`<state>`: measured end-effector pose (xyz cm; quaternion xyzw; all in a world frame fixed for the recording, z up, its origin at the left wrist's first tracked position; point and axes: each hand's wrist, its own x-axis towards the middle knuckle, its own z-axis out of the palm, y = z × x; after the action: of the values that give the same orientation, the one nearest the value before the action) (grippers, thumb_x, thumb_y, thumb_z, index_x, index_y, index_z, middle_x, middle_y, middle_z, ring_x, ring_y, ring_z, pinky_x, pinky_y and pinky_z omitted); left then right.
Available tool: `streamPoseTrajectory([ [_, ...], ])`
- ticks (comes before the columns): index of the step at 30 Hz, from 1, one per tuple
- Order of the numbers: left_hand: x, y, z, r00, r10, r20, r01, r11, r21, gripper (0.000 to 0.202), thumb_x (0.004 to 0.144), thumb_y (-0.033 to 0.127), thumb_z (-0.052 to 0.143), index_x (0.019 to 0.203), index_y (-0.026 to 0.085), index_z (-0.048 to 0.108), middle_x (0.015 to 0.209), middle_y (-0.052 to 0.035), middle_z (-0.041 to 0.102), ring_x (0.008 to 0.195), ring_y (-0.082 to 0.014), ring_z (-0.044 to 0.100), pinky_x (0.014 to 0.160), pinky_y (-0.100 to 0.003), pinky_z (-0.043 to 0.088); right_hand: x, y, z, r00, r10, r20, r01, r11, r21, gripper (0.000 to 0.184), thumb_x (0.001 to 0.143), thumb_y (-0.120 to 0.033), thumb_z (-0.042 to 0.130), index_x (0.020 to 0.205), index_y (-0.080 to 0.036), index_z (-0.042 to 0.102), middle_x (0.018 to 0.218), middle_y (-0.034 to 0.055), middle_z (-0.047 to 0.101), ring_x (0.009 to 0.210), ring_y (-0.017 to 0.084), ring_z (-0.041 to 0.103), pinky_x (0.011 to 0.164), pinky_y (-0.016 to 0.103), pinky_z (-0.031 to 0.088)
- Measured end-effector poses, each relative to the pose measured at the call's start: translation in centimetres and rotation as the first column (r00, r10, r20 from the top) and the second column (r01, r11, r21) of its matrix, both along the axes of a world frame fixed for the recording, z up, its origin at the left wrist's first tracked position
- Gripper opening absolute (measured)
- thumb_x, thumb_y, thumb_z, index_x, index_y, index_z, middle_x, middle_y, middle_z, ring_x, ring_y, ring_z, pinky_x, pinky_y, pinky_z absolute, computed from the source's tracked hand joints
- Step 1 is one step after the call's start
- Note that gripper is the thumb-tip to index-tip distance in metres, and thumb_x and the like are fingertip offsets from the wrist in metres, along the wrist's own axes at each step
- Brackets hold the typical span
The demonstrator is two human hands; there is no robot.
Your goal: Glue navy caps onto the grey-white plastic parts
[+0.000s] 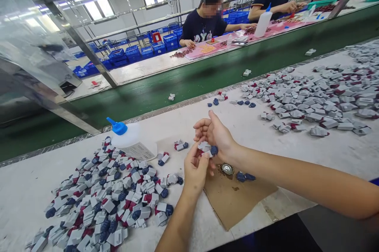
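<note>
Bare forearms (275, 169), blocky grey piece (205, 146), knobbly navy tip (214, 150), in left hand (196, 168)

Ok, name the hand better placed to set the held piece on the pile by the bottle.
Probably the left hand: it pinches the piece and sits nearer the pile than the right hand.

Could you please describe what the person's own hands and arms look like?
The left hand and right hand are ungloved, with no ring or watch visible. Both forearms are bare; a sliver of dark blue, probably a sleeve, shows at the picture's right edge.
</note>
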<state>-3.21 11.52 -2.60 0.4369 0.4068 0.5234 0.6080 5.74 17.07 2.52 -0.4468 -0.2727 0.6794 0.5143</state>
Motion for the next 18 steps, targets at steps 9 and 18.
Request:
streamPoseTrajectory([
  [9, 0.0, -0.9, 0.0, 0.988, 0.137, -0.068, -0.141, 0.988, -0.060, 0.007, 0.074, 0.025, 0.051, 0.078, 0.021, 0.048, 0.070, 0.0045, 0.043, 0.056, -0.0072, 0.038, 0.045, -0.013, 0.035, -1.2, -1.7, 0.5, 0.955, 0.214, 0.203, -0.261, 0.934, 0.243, 0.063, 0.075, -0.073, 0.036, 0.066, -0.016, 0.062, 0.067, 0.0049, 0.063, 0.069, 0.016, 0.060, 0.067, 0.027, 0.045],
  [18, 0.3, -1.4, -0.7, 0.973, 0.227, -0.041, -0.230, 0.966, -0.114, 0.023, 0.080, 0.037, 0.044, 0.092, 0.021, 0.056, 0.096, -0.0039, 0.059, 0.088, -0.0185, 0.055, 0.052, -0.020, 0.043, -1.4, -1.7, 0.8, 0.750, 0.597, 0.284, -0.660, 0.708, 0.254, 0.075, 0.067, -0.082, 0.029, 0.063, -0.016, 0.064, 0.054, 0.0039, 0.061, 0.057, 0.014, 0.058, 0.059, 0.026, 0.045],
])
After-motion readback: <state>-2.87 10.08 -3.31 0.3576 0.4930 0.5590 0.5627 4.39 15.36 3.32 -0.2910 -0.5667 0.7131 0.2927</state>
